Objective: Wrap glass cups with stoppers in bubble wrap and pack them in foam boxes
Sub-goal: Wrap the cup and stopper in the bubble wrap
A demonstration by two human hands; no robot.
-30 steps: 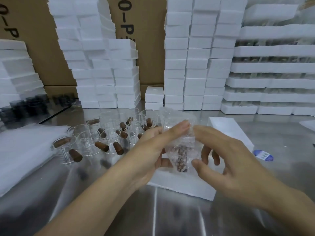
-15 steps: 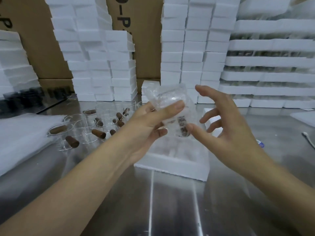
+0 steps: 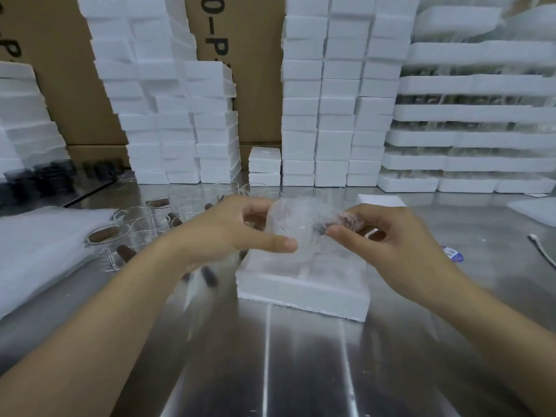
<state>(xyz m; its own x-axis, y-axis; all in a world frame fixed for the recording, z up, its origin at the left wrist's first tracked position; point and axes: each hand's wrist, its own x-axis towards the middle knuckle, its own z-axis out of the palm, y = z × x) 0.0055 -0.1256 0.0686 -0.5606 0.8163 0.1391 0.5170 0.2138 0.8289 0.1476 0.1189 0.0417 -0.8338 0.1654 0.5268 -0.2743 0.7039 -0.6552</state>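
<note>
A glass cup wrapped in bubble wrap lies sideways in the air between both hands, its brown stopper showing at the right end. My left hand grips its left end with thumb underneath. My right hand pinches the right end at the stopper. Directly below sits an open white foam box on the steel table. Several unwrapped glass cups with brown stoppers stand at the left behind my left arm.
A pile of bubble wrap sheets lies at the far left. Stacks of white foam boxes line the back, with cardboard cartons behind. A foam lid lies behind my right hand. A blue-white label and a white cord lie at the right.
The wrapped cup turned from upright to lying sideways and came down toward the foam box. My right hand, open beside it before, now pinches its stopper end.
</note>
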